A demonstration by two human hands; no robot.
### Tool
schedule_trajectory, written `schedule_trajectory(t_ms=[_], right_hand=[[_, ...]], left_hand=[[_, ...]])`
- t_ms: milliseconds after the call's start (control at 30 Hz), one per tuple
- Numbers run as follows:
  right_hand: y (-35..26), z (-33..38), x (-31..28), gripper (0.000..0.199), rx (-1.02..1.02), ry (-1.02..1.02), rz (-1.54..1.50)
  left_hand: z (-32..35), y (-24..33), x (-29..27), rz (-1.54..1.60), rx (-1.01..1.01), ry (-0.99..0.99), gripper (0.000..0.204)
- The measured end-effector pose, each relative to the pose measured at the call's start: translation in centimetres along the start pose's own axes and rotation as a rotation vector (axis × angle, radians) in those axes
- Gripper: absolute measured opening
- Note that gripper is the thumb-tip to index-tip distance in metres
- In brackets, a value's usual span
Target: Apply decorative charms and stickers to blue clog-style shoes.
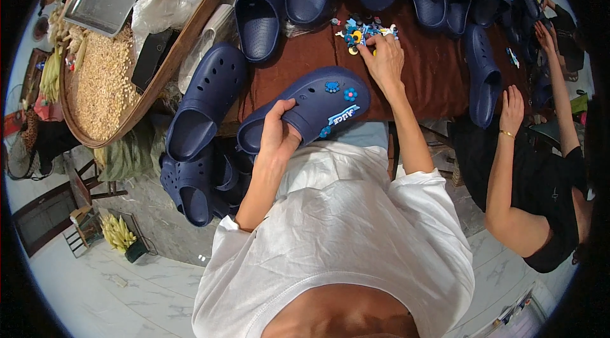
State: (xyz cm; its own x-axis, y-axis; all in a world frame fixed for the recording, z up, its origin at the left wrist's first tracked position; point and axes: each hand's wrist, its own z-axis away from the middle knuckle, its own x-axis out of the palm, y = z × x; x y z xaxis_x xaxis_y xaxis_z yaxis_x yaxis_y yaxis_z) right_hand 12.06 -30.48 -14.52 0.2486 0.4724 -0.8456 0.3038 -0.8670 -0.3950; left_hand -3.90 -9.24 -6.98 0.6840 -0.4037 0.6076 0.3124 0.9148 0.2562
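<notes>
A navy clog (314, 93) rests at the table's near edge, with my left hand (279, 131) closed around its heel opening, fingers inside it. Several charms sit in its holes: a blue crab-like one (332, 87), a blue flower with a pink centre (350, 94) and a lettered strip (343, 114). Beyond the toe, my right hand (385, 58) reaches into a pile of small colourful shoe charms (356, 33). Its fingertips are bent down among them; whether they pinch one cannot be seen.
Navy clogs (259, 17) line the brown cloth (292, 55); another clog (206, 96) lies at left. A wooden tray (168, 84) of corn kernels (105, 77) holds a black phone-like object (152, 58). At right sits a co-worker in black, with an arm (505, 166) by a clog (484, 77).
</notes>
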Motion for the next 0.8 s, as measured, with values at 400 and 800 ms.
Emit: schedule_trajectory(t_ms=[400,800], right_hand=[[0.6,-0.1,-1.4,0.018,0.265,-0.099,-0.411],[1.1,-0.1,-3.6,0.017,0.320,-0.333,-0.642]], left_hand=[[-0.1,0.6,0.0,-0.061,-0.017,0.012,0.030],[-0.5,1.2,1.7,-0.236,-0.035,-0.047,0.023]])
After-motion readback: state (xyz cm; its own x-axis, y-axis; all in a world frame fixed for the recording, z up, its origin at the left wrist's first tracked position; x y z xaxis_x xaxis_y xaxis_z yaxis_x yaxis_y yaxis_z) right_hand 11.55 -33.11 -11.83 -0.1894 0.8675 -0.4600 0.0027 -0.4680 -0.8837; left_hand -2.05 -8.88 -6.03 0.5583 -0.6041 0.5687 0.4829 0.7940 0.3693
